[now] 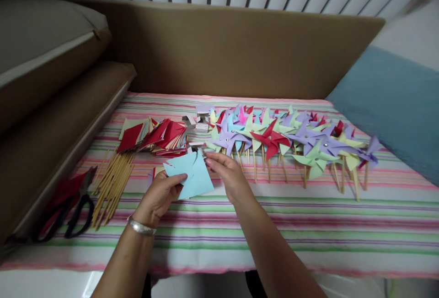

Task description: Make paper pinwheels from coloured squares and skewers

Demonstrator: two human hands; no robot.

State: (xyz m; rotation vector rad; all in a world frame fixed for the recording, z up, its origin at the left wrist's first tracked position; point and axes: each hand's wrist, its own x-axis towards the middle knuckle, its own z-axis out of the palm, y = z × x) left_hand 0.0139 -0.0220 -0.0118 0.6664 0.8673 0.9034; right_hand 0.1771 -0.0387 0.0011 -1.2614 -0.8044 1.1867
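Observation:
A light blue paper square (198, 178) with slits cut in from its corners is between my hands, above the striped cloth. My left hand (164, 192) pinches its left side, thumb on top and fingers underneath. At the paper's upper right edge, the thumb and forefinger of my right hand (226, 170) are closed; whether a small part is also between them is hidden. Just beyond the paper, a small open box (195, 146) is partly covered. Under the left hand, the edges of more coloured paper (157, 170) show.
Many finished pinwheels (270, 138) on sticks lie to the right. Stacked paper squares (168, 135), wooden sticks (113, 188) and black-handled scissors (79, 208) lie left. More small boxes (202, 121) stand behind. Brown cushions (65, 101) and a board (233, 51) border the striped cloth (219, 224).

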